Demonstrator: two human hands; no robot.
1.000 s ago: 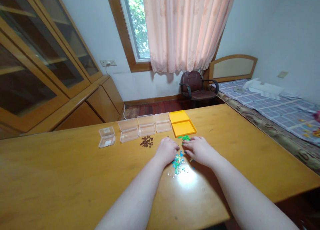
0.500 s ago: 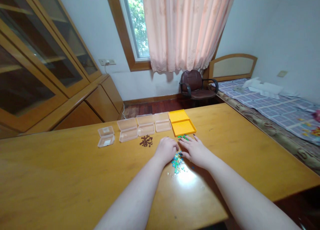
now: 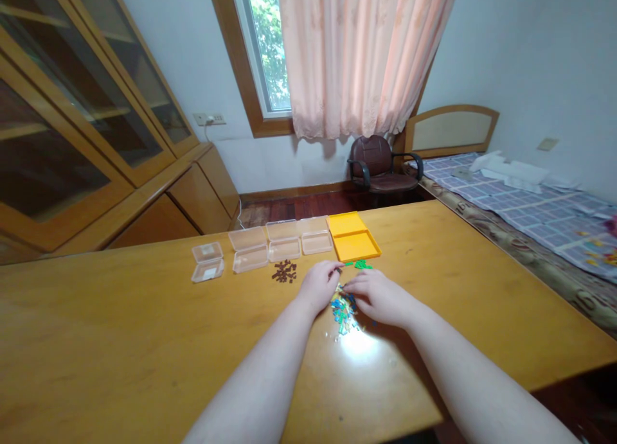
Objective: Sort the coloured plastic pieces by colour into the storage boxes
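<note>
Left hand [image 3: 319,284] and right hand [image 3: 379,294] touch the coloured brick pile [image 3: 343,312]. Whether either grips 1 is unclear.

On the table [image 3: 120,341] a row of boxes [image 3: 250,257] runs along the far side, with the tray [image 3: 354,245] at its right end. A heap [image 3: 284,272] lies just before the row (to the left of the left hand [image 3: 319,286]), and loose pieces [image 3: 360,264] lie just before the tray. The pile [image 3: 343,312] sits between the left hand and the right hand [image 3: 380,296]. The chair [image 3: 378,164] stands behind the table, the bed [image 3: 530,219] to its right and the cabinet [image 3: 96,142] to its left.
</note>
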